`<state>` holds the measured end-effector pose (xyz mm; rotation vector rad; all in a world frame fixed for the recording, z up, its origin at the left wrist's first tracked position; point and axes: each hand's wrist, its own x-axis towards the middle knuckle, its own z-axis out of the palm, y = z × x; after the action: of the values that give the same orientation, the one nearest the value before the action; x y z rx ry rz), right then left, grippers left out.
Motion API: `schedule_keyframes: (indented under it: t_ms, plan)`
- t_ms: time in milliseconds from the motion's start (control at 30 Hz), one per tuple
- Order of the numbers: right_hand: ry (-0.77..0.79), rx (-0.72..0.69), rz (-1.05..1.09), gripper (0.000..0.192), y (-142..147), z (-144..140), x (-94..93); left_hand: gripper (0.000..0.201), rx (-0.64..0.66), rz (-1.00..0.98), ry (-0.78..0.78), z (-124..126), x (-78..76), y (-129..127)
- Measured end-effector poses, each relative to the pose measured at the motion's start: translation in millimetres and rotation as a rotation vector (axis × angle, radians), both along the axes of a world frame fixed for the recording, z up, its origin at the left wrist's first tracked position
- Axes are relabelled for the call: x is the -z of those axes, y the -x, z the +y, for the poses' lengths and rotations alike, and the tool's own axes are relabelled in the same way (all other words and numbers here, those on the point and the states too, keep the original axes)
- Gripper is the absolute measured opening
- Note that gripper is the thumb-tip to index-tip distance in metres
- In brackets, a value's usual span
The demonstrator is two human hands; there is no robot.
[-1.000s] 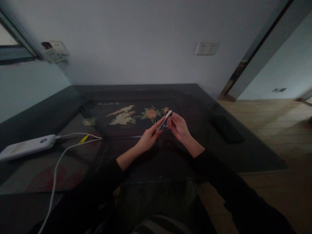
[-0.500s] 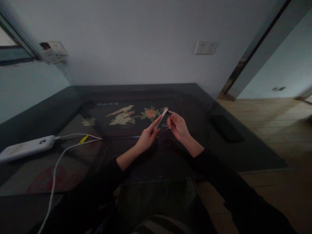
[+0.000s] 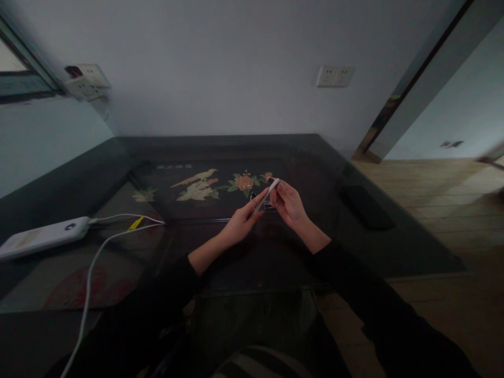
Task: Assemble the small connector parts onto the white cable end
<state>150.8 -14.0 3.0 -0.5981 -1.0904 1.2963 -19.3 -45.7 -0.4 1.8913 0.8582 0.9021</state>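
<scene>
Over the middle of a dark glass-topped table (image 3: 220, 149), my left hand (image 3: 238, 226) holds a thin white stick-like object (image 3: 268, 192), tilted with its far end up and to the right. My right hand (image 3: 290, 206) meets that far end with its fingertips pinched on or beside it; what they pinch is too small and dark to tell. A small shiny item (image 3: 269, 206) lies on the table just under the hands. Both sleeves are black.
A white power bank (image 3: 43, 236) lies at the left with white cables (image 3: 92, 262) and a yellow tag (image 3: 135, 224). A dark flat phone-like object (image 3: 367, 206) lies to the right. Bird and flower inlay (image 3: 205, 186) decorates the tabletop. Wall sockets (image 3: 334, 76) are behind.
The white stick's far end dipped left, then came back up to the right. Both hands stayed close together over the same spot.
</scene>
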Motion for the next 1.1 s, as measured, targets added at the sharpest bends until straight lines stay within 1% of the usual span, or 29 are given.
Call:
schedule_keyframes:
  t_ms: [167,367,467,633,800,1100]
  plan:
    - [-0.001,-0.007,0.002,0.036,1,-1,-2.0,0.062,-0.046,-0.014,-0.013,5,2.3,1]
    - [0.003,0.006,-0.012,0.039,0,-2,-4.7,0.061,-0.121,-0.027,-0.024,9,8.6,4]
    - [0.009,0.024,-0.040,0.040,0,-2,-4.4,0.061,-0.134,-0.029,-0.015,10,9.5,4]
    - [-0.005,0.019,-0.060,0.038,-1,-2,-4.2,0.063,-0.084,-0.041,0.024,6,6.1,2]
    - [0.005,0.013,-0.041,0.041,-1,0,-3.0,0.063,-0.047,-0.066,0.060,3,2.3,0]
    - [-0.002,-0.026,0.029,0.037,-1,0,-1.7,0.062,0.024,-0.072,0.082,-2,-2.7,-1]
